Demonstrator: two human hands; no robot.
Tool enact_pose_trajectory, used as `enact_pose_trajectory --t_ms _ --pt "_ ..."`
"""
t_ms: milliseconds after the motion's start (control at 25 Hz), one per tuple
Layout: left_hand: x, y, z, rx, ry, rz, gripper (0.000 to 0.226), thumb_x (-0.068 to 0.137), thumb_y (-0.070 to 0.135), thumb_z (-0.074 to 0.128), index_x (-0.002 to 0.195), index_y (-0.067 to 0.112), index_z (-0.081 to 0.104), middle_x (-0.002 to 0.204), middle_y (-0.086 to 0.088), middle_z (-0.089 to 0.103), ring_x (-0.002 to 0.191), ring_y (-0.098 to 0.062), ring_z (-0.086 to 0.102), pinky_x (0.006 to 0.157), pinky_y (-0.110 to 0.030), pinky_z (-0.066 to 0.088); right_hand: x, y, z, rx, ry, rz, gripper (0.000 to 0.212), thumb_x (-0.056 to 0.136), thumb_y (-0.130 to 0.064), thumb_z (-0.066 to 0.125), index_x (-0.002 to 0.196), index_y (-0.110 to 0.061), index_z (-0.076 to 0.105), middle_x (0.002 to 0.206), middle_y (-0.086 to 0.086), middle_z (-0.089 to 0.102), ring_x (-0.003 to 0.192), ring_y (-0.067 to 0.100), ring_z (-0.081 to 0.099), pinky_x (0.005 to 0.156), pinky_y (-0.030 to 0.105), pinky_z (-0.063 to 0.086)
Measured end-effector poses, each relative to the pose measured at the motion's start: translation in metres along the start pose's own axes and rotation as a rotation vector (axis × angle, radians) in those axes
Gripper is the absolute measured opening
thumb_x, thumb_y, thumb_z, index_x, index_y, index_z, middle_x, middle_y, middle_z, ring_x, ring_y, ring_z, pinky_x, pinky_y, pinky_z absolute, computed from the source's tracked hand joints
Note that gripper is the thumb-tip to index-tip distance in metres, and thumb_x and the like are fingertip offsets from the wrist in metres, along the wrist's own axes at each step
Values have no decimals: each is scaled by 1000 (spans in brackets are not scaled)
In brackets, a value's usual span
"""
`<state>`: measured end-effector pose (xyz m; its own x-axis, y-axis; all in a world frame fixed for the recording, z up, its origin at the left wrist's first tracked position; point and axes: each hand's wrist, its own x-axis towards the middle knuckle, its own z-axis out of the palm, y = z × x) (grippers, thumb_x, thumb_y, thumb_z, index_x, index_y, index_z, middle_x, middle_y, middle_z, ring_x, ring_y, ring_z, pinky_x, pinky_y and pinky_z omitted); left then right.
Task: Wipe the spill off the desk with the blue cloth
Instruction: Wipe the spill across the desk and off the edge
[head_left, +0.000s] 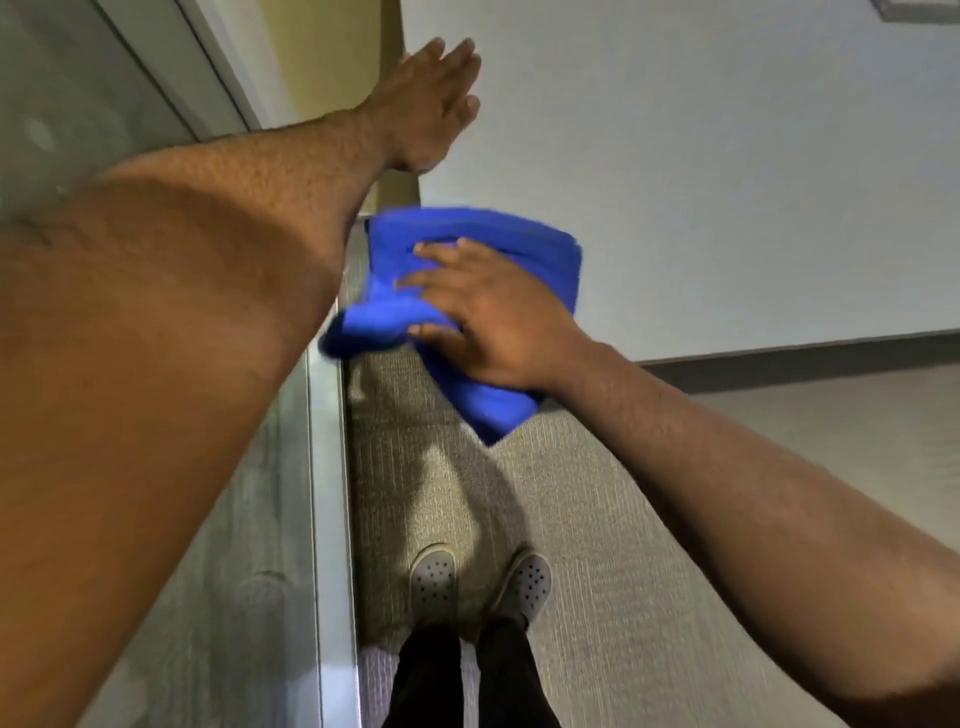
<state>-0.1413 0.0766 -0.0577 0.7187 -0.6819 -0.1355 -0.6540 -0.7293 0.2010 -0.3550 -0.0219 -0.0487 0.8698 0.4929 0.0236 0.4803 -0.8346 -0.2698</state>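
Over carpet beside bench (218, 545) edge: right hand (498, 322) grips folded blue cloth (519, 249), carried clear of bench, probably toward spill. Left hand (426, 104) flat, fingers spread, braced on wall corner.

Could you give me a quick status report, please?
Right hand grip on blue cloth, held above the carpet. Left hand open, against the wall edge. No spill visible.

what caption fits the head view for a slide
Right hand holds the blue cloth above the carpet, left hand stretched forward.
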Motion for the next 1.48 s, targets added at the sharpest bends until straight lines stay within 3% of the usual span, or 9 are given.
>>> enact_pose_trajectory --t_ms 240,520,600,680,800,1080,1280,1400,1480 --pt "-5 2 -6 41 70 22 55 103 32 25 146 -3 28 154 -26 30 137 -45 31 112 -50 26 57 1 -19 -147 -121 -3 48 96 -48 31 100 -13 64 108 8 65 110 25 52 107 37 26" --pt "-8 5 -3 39 75 13 59 102 36 16 152 4 17 161 -18 18 147 -39 16 118 -52 17 -16 -46 -4 -121 -117 -205 45 91 -49 37 74 -22 68 69 0 65 70 19 43 95 37 38" --pt "-7 1 -5 57 65 -5 60 102 39 12 154 9 11 163 -13 11 149 -36 11 118 -53 14 -26 -38 -7 -141 -164 -310 46 94 -49 32 83 -23 70 78 -5 67 83 18 53 102 39 34" --pt "-8 1 -2 109 42 -27 58 103 38 12 154 10 8 164 -11 8 150 -34 10 118 -54 13 -45 -22 -5 -124 -212 -366 42 95 -46 33 104 -23 68 106 -8 68 120 12 50 115 43 21" --pt "-6 9 -2 83 36 -52 56 104 32 16 154 6 8 163 -14 7 149 -35 9 119 -53 13 -78 3 -13 113 -138 -212 36 93 -40 49 121 -22 62 136 -4 57 136 5 37 119 43 10" --pt "-11 31 14 -37 85 -223 64 103 39 17 152 0 6 163 -18 3 150 -36 3 121 -43 4 -155 69 -39 322 -41 78 39 95 -33 47 122 -9 62 143 4 50 135 8 38 120 35 8" --pt "-25 39 22 -85 120 -302 68 101 45 15 152 0 7 163 -16 4 150 -33 2 123 -43 2 -208 104 -51 594 149 382 31 98 -18 47 127 -9 57 128 -9 47 125 -11 24 105 0 8" --pt "-32 47 26 -36 99 -303 66 102 44 13 152 1 7 163 -18 3 150 -34 1 122 -42 1 -236 123 -46 742 340 706 35 93 -37 50 120 -18 60 125 -10 51 127 2 34 110 19 22" --pt "-33 50 31 -23 115 -316 65 103 43 13 152 1 8 163 -18 4 150 -34 1 121 -41 0 -249 127 -38 862 686 898 26 89 -43 50 99 -24 63 102 -10 66 104 8 55 102 36 43"
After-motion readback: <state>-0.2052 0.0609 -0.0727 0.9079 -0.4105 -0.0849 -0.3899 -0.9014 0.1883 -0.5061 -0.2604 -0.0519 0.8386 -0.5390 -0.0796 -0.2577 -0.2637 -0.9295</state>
